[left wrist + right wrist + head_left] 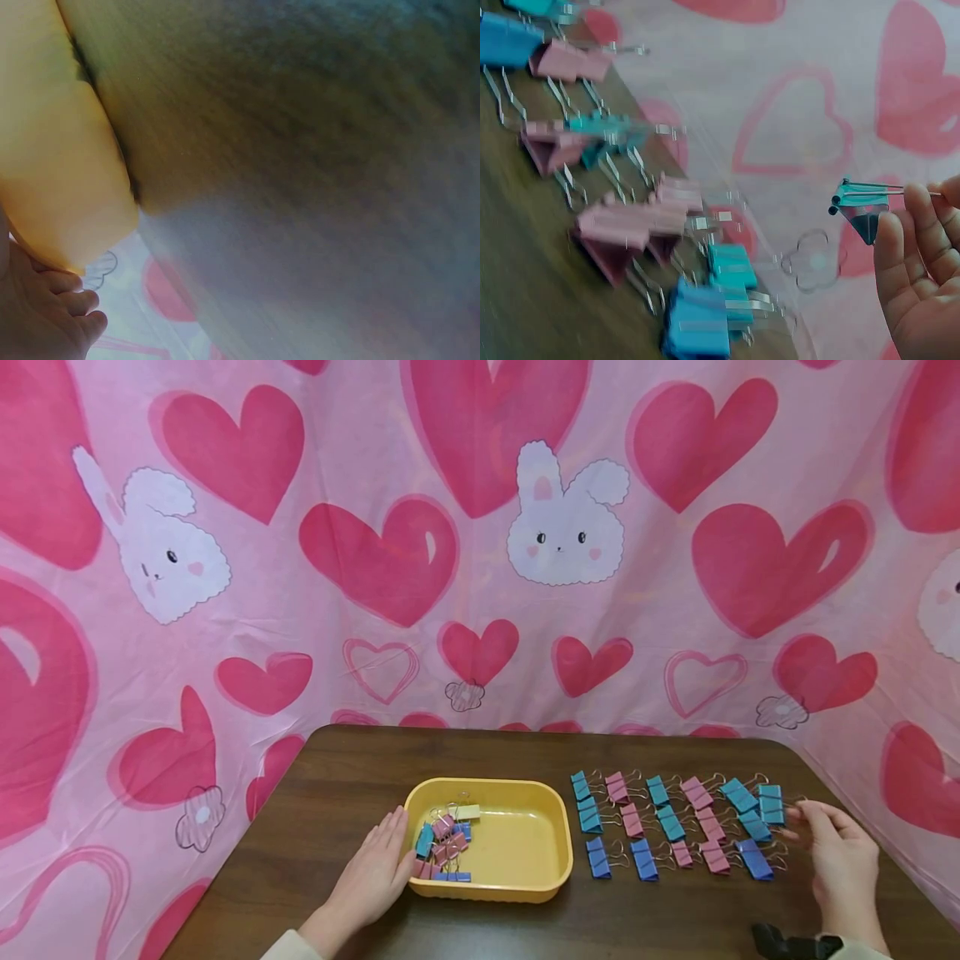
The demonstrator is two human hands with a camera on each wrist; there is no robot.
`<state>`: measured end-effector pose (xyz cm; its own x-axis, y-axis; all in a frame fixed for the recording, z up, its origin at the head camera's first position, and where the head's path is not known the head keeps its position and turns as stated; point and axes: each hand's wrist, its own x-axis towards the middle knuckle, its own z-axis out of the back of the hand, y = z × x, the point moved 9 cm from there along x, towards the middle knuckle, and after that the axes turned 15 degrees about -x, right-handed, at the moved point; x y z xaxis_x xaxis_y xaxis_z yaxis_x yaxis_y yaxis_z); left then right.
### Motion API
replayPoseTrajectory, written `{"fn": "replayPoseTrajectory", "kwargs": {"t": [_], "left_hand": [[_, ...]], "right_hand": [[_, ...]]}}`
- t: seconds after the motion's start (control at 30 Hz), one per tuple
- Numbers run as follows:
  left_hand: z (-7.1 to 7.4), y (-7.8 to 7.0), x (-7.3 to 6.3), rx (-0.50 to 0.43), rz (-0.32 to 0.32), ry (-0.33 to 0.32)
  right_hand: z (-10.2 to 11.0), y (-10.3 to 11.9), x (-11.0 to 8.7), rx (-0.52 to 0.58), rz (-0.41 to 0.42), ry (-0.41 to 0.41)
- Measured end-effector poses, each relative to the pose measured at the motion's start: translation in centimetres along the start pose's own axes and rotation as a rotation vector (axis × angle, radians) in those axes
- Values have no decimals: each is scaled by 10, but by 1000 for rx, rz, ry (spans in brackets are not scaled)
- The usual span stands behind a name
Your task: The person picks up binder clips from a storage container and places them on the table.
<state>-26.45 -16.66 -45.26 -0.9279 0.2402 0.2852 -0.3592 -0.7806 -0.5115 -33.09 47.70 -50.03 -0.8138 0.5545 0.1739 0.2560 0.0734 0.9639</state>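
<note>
A teal binder clip (771, 805) is pinched by its wire handle in my right hand (843, 858), at the right end of the clip rows. The right wrist view shows this binder clip (861, 201) held up off the table by the fingertips. My left hand (372, 867) rests with straight fingers along the left wall of a yellow plastic tray (525, 847). In the left wrist view, the fingers touch the tray's side (67, 157). Inside the tray's left part lies a pile of pink, blue, teal and yellow binder clips (450, 847).
Right of the tray, teal clips (589, 815), pink clips (632, 820) and blue clips (643, 860) lie in rows on the dark wooden table (330, 793). A pink cloth (465, 585) with hearts and rabbits hangs behind. A black strap (791, 943) circles my right wrist.
</note>
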Motion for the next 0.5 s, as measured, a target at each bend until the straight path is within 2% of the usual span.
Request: {"fn": "replayPoseTrajectory", "kwargs": {"t": [0.1,0.23,0.33,0.5], "left_hand": [[0,0,0,1,0,0],[-1,1,0,-4,19,16],[-1,1,0,-12,33,28],[-1,2,0,-14,40,30]], "right_hand": [[9,11,-12,-14,-77,-56],[19,21,-24,-60,-111,-88],[26,20,-26,-107,-109,-76],[26,21,-37,-185,-189,-51]]}}
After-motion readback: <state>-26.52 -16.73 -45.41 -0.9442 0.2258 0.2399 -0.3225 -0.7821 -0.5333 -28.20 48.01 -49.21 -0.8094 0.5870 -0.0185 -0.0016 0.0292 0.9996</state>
